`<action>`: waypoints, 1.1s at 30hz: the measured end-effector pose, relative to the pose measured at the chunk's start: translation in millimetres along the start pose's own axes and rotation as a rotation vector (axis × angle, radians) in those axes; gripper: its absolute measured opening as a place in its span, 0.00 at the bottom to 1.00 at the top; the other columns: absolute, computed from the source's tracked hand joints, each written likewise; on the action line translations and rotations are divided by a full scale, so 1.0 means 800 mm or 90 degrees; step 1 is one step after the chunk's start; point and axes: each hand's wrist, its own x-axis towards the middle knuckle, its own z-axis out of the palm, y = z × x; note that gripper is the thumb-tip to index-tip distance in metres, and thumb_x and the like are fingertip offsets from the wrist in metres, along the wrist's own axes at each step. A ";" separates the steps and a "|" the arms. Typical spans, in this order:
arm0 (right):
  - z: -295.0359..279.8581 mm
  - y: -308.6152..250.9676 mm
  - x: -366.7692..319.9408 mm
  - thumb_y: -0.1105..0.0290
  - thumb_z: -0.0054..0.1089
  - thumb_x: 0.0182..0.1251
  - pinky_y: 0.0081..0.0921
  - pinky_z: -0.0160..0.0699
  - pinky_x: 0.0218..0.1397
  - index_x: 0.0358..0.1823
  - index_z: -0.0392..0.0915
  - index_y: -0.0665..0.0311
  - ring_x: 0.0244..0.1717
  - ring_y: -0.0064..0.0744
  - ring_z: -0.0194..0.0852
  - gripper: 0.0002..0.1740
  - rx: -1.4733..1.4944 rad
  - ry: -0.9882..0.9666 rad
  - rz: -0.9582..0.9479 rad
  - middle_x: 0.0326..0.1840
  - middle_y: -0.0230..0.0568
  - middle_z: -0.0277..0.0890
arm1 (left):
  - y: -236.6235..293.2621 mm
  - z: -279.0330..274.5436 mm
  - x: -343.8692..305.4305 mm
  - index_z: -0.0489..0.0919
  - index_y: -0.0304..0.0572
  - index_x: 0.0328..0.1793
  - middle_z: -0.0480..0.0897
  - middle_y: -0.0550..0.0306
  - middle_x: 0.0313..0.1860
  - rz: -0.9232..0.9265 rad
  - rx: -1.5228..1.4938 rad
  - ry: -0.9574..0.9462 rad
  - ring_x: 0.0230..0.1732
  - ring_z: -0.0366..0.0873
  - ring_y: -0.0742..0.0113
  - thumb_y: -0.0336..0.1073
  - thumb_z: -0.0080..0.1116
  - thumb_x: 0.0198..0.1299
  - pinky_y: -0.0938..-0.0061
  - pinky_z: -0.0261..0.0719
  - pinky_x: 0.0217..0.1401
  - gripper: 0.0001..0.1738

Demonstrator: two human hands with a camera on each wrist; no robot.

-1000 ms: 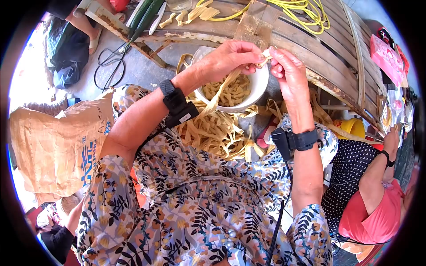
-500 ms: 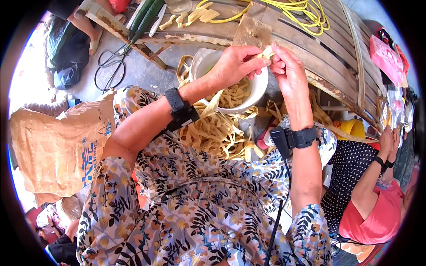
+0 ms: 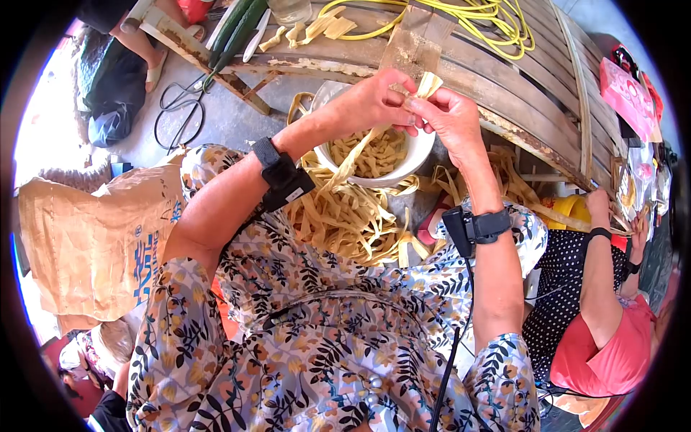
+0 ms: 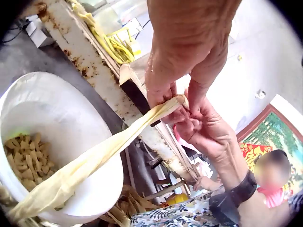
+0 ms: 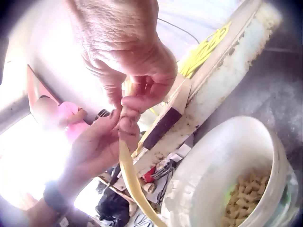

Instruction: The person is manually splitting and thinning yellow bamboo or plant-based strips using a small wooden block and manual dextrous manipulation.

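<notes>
Over a white bucket point(image 3: 417, 147), both hands pinch one long, flat, pale-yellow strip point(image 4: 102, 153). My left hand point(image 3: 374, 102) grips it between thumb and fingers, and the long part hangs across the bucket's rim. Close against it, my right hand point(image 3: 457, 124) pinches the strip near its short end point(image 3: 430, 85), which sticks up above the fingertips. Fingers hide the part between the hands. Inside the bucket lie many short, pale-yellow pieces point(image 5: 248, 196). A tangled heap of long strips point(image 3: 345, 223) lies below it, by the knees.
Beyond the bucket runs a slatted wooden bench point(image 3: 489, 86) with a rusty edge. It bears a small board point(image 3: 417, 47), a coil of yellow cord point(image 3: 504, 25), a few short pieces point(image 3: 317, 29) and dark green cucumbers point(image 3: 237, 29). A brown paper sack point(image 3: 93, 237) stands left; another person point(image 3: 604, 338) sits right.
My right hand has shifted left and slightly down, its fingers turning in toward the left hand. The strip's short end now stands up above the fingers. The person at right has moved an arm.
</notes>
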 end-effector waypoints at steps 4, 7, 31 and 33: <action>-0.026 0.000 0.009 0.70 0.65 0.52 0.11 0.69 0.24 0.29 0.78 0.71 0.20 0.15 0.67 0.10 0.056 0.146 -0.012 0.22 0.33 0.75 | -0.002 -0.010 -0.016 0.70 0.38 0.47 0.77 0.60 0.31 -0.070 0.020 -0.051 0.34 0.73 0.77 0.36 0.47 0.63 0.84 0.71 0.37 0.11; -0.044 -0.006 0.011 0.71 0.64 0.52 0.12 0.70 0.25 0.29 0.78 0.70 0.19 0.16 0.68 0.09 0.119 0.180 -0.053 0.22 0.33 0.74 | -0.016 -0.010 -0.026 0.76 0.38 0.42 0.72 0.68 0.26 -0.089 0.116 -0.046 0.29 0.69 0.81 0.39 0.43 0.65 0.88 0.67 0.34 0.13; -0.023 0.004 0.091 0.71 0.63 0.53 0.17 0.76 0.28 0.28 0.76 0.69 0.23 0.18 0.69 0.08 0.322 0.341 -0.127 0.23 0.33 0.73 | 0.017 -0.090 0.061 0.77 0.40 0.31 0.70 0.70 0.24 0.012 0.128 0.260 0.21 0.59 0.85 0.42 0.53 0.59 0.87 0.57 0.23 0.13; -0.025 0.004 0.092 0.71 0.63 0.53 0.17 0.76 0.28 0.28 0.76 0.69 0.23 0.18 0.69 0.08 0.324 0.341 -0.123 0.23 0.33 0.73 | 0.017 -0.091 0.063 0.77 0.40 0.31 0.71 0.70 0.24 0.011 0.129 0.259 0.21 0.59 0.85 0.42 0.53 0.59 0.87 0.57 0.23 0.13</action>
